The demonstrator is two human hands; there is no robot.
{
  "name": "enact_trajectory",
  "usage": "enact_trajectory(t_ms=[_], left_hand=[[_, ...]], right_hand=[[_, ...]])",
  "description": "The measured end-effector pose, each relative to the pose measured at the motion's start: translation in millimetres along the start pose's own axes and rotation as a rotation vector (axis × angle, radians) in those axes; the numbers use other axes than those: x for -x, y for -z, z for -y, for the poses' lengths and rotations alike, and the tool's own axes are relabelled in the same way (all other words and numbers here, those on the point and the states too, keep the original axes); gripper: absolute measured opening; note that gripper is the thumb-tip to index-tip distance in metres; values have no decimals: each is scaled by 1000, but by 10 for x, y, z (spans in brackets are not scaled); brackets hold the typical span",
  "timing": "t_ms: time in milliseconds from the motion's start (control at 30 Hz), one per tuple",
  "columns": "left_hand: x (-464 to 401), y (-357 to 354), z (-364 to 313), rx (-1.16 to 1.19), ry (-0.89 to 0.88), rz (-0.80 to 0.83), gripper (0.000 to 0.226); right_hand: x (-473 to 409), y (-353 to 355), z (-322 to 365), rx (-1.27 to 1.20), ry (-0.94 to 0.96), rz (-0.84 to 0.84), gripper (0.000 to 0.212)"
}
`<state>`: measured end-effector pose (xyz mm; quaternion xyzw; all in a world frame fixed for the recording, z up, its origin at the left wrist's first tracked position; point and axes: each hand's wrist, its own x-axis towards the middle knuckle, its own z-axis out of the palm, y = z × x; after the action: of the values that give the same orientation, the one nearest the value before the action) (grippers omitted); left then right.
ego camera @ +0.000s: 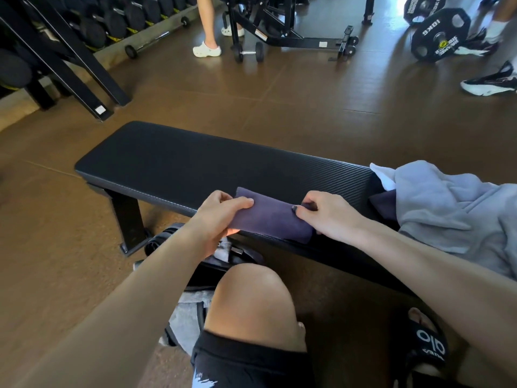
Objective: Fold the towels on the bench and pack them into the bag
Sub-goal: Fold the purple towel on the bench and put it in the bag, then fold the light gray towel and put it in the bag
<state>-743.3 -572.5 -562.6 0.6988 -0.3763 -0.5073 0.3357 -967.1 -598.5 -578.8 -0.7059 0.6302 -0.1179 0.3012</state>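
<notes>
A folded dark purple towel point(268, 214) lies across the near edge of the black padded bench point(195, 163). My left hand point(221, 211) grips its left end, thumb on top. At the towel's right end my right hand point(327, 211) pinches the cloth. A heap of light grey towels point(447, 208) with a white one point(383, 175) and another dark one point(383, 203) covers the bench's right end. On the floor under my left arm sits the black bag point(212, 264), partly hidden by my knee, with grey cloth point(190, 309) showing in it.
Brown gym floor surrounds the bench. A dumbbell rack point(112, 21) and slanted black frame point(84, 77) stand at the back left. A person in white clogs point(207, 49), a small dumbbell point(249, 51), a machine base point(307, 37) and 10 kg plates point(439, 35) are behind.
</notes>
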Motion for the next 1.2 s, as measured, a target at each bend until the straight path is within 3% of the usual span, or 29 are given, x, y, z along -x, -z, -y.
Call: enact_trajectory(t_ms=[133,233,333,500,600,700,867,933,1033,1200], left_hand=[[88,212,-135,-150,-94,-68,52],[206,370,-242,-207,-170,-74,55],[316,549,-293,-265,-208,-39,55],[380,937,-55,-398,-224,-20,55],[332,1127,179,-577,-157,-31,49],[312,1286,405,-682,-45,-28,50],[357,1402,723,-1080,44,95,15],[352,1422,796,-1203,19,119,19],[369,1447,815,-1292,1,115,29],[393,1424,844,-1344,-10,153,32]], right_hand=[[-25,5,183,-63,216,-49,51],[0,0,516,-262,288,187,68],[-10,-101,776,-410,295,355,51],[3,-398,1065,-277,397,362,12],[50,-610,1161,-156,428,259,26],[130,-937,1259,-176,428,116,25],[219,-1574,1409,-224,472,-84,14],[206,-1750,1385,-121,499,-45,9],[177,-1947,1299,210,482,102,19],[172,-2215,1265,397,355,277,21]])
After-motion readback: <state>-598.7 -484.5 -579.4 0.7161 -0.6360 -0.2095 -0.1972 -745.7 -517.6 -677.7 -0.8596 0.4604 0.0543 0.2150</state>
